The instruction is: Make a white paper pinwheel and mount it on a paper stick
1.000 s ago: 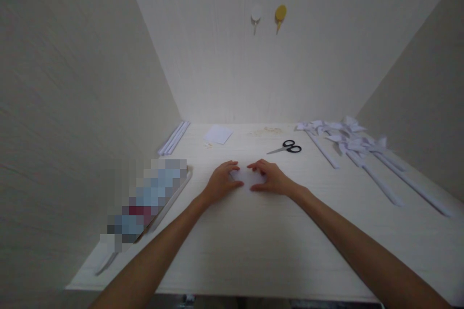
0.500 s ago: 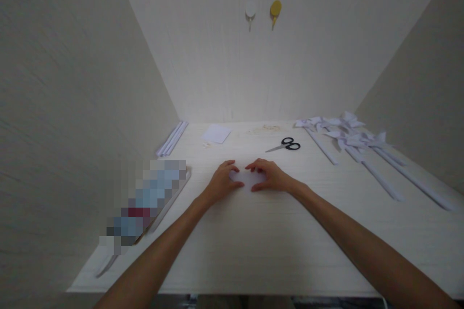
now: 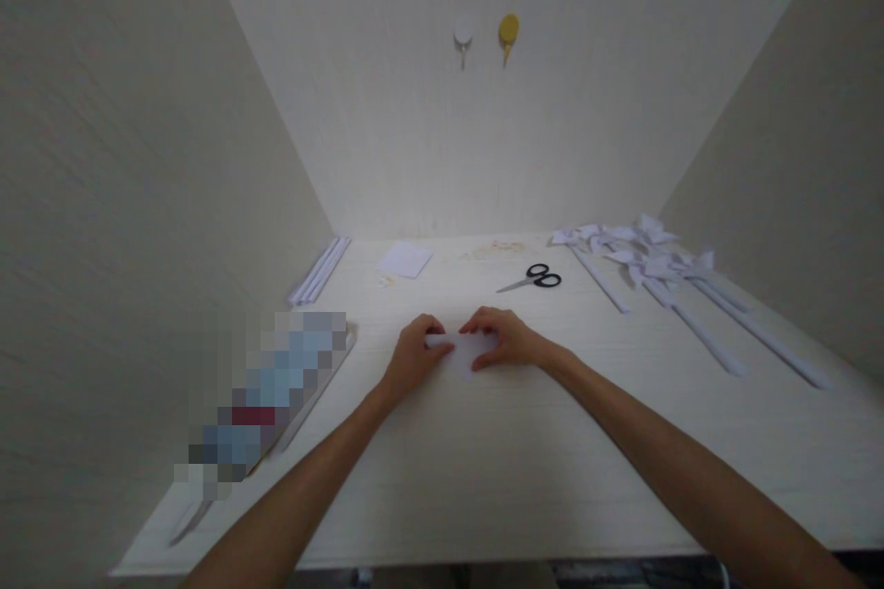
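Note:
A small sheet of white paper (image 3: 468, 353) lies at the middle of the table between my hands, its far edge curled or folded over. My left hand (image 3: 414, 350) grips its left end between thumb and curled fingers. On the opposite side my right hand (image 3: 501, 338) has thumb and fingers around the paper's right end. The lower corner of the sheet points toward me. Behind my right hand lie scissors (image 3: 531, 279) with black handles, blades pointing left. Farther back on the left is a square of white paper (image 3: 406, 259).
Several white paper pinwheels on rolled sticks (image 3: 656, 262) lie at the right. Rolled paper sticks (image 3: 321, 271) rest at the back left, before a blurred-out package (image 3: 276, 386). Small scraps (image 3: 507, 248) lie near the back wall, which carries a white hook (image 3: 462, 32) and a yellow hook (image 3: 509, 29).
My left fingers have closed in on the paper, and its far edge now stands curled up. The whole view has shifted slightly, moving the surroundings to the left.

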